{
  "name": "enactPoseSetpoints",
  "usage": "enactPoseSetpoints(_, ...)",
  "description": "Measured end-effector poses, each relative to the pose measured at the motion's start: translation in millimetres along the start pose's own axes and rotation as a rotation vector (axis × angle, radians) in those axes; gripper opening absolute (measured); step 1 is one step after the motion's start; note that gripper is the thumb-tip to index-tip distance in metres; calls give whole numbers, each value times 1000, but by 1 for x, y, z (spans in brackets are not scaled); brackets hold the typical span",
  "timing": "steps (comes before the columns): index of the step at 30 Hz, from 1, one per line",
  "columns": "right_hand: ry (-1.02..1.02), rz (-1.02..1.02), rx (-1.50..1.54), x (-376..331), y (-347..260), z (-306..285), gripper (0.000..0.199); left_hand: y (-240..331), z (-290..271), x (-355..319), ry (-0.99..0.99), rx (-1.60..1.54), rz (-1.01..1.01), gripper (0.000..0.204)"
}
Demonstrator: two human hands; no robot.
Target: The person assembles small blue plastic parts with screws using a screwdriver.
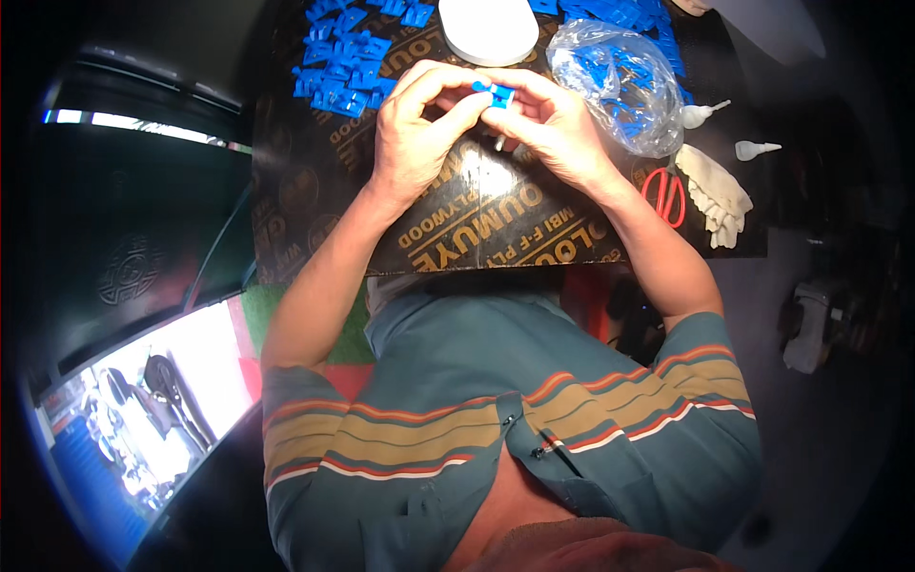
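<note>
Both my hands meet over the dark printed plywood tabletop, pinching one small blue plastic part between them. My left hand grips its left side with thumb and forefinger. On the other side, my right hand has thumb and fingers closed round the part. A small pale tip shows just under the right fingers, too small to name. Left of my hands lies a spread of similar blue parts. To the right sits a clear plastic bag with more blue pieces inside.
A white round-ended object stands beyond my hands. Red-handled scissors, a cream work glove and two small white nozzle bottles lie at the right. More blue parts pile up behind the bag. The table's near edge runs below my forearms.
</note>
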State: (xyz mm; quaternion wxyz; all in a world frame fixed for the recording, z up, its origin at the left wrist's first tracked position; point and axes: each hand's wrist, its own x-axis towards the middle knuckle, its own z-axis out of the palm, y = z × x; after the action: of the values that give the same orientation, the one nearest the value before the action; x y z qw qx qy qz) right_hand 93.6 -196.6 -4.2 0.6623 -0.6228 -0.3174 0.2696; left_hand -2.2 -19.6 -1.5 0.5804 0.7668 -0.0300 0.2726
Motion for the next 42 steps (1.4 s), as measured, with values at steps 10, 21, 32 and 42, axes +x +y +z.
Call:
enactPoseSetpoints(10, -115, 139, 42, 0, -9, -1, 39, 0, -5, -2, 15, 35, 1, 19)
enactPoseSetpoints(21, -142, 245, 213, 0, -12, -5, 39, -2, -10, 1, -48, -129, -194, 21)
enactPoseSetpoints(32, -258, 287, 365, -2, -12, -6, 37, -3, -12, 1, -199, -392, -373, 32)
enactPoseSetpoints(42, -252, 293, 231, 3, -13, 0, 31, -13, -16, 1, -202, -331, -332, 27)
